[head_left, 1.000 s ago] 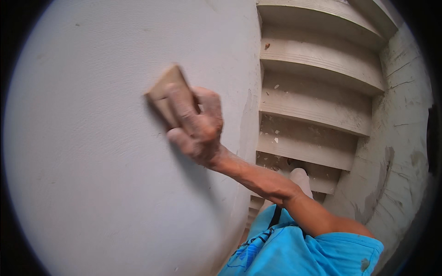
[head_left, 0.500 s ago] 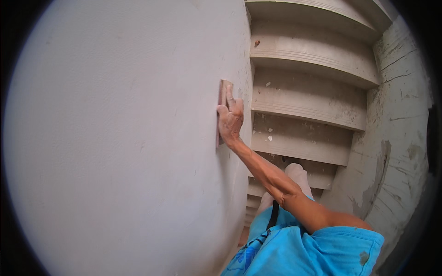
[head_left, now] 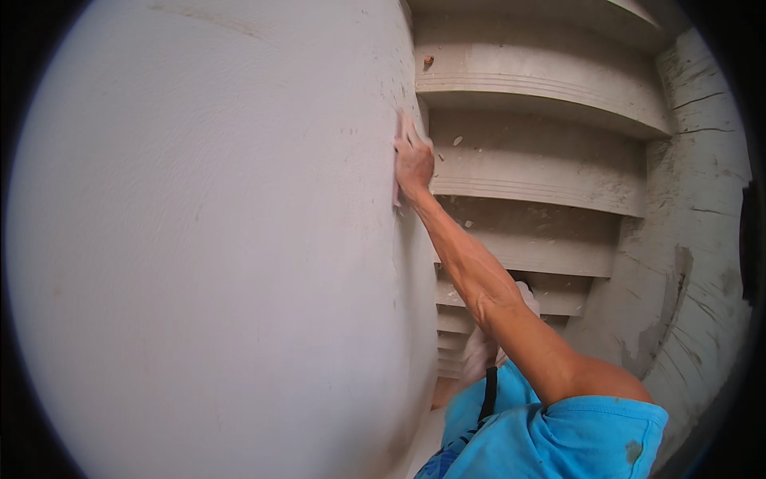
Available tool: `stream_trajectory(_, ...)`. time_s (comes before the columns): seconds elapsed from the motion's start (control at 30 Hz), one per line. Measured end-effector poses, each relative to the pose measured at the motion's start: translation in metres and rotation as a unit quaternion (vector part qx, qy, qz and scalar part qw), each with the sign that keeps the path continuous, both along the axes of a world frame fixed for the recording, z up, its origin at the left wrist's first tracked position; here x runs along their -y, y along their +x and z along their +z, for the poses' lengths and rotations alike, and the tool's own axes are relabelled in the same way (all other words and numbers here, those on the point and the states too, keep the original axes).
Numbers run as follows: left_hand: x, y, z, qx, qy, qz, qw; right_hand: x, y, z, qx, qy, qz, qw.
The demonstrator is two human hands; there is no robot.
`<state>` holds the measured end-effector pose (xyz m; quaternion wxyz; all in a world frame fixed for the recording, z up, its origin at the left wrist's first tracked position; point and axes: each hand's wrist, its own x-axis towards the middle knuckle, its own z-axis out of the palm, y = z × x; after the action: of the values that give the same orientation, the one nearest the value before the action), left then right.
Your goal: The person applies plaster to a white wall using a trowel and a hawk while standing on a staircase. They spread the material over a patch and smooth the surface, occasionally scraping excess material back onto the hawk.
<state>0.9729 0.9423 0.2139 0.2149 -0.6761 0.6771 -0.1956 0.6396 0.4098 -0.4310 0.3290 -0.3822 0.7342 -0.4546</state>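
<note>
My right hand [head_left: 416, 166] is closed around a flat, narrow sanding block [head_left: 396, 194] with a pinkish edge. Its face lies against the pale plastered wall [head_left: 231, 247], close to where that wall meets the stairs. Slight blur covers the fingers and the block, and the hand hides much of the block. My bare right arm stretches up and left from a blue sleeve. Of my left hand nothing shows.
Concrete stairs [head_left: 535, 160] run along the wall's right side, with small white flakes and a brownish chip [head_left: 428, 61] on them. A stained, cracked wall [head_left: 694, 207] bounds the stairs on the right. My legs are partly visible below my arm.
My right hand has moved the sanding block up and to the right along the wall, nearer the stair edge. The arm reaches farther out, and the view has shifted somewhat.
</note>
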Motion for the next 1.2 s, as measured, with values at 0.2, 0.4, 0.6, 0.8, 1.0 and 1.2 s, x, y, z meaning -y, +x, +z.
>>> stream_trajectory(0.2,0.045,0.003,-0.018,0.004,-0.006,-0.01,1.0,-0.015,0.004,-0.084,0.118,0.138,0.018,0.983)
stream_trajectory(0.4,0.078,-0.01,-0.005,0.014,0.03,-0.006,0.999,0.061,-0.018,0.005,-0.044,-0.175,-0.038,0.983)
stream_trajectory(0.6,0.101,-0.01,-0.025,0.014,0.013,-0.021,1.0,-0.001,-0.01,-0.125,0.176,0.206,0.025,0.962)
stream_trajectory(0.8,0.122,-0.021,-0.018,0.025,0.04,-0.013,0.999,0.062,-0.031,-0.063,0.037,0.051,0.012,0.998)
stream_trajectory(1.0,0.135,-0.026,-0.033,0.028,0.025,-0.023,0.999,0.027,-0.019,-0.154,0.107,0.219,0.017,0.97)
stream_trajectory(1.2,0.142,-0.024,-0.041,0.034,0.031,-0.02,0.999,0.091,-0.047,-0.162,0.181,0.152,0.013,0.972)
